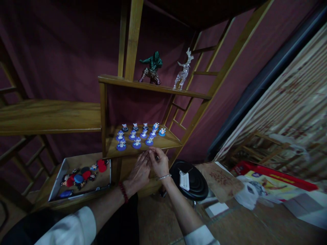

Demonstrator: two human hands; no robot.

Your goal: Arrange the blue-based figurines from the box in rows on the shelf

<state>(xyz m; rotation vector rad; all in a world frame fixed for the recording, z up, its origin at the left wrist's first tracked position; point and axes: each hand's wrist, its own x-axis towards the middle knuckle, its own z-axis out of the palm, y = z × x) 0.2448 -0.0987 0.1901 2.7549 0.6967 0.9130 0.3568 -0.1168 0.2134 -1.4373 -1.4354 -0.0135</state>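
Note:
My left hand [141, 167] and my right hand [160, 164] meet just in front of the shelf board's front edge, fingertips touching. The left shows its back, its fingers bent inward and pressed together. On the right, the fingers curl toward the thumb. Whatever may be between them is hidden. Right behind my hands, small figurines on purple bases stand in rows, the closest being a front-row figurine [149, 141]. Another purple-based figurine [137, 143] is left of it. Farther back are black-based figurines [135, 127] and a blue-based figurine [162, 132] at the right end.
On the shelf above stand a dark green crouching figure [153, 68] and a clear deer figurine [183, 72]. An open box [95, 158] of red and blue figures sits lower left. A black round stool [196, 187], a paper bag [222, 180] and a red-yellow box [276, 183] are at right.

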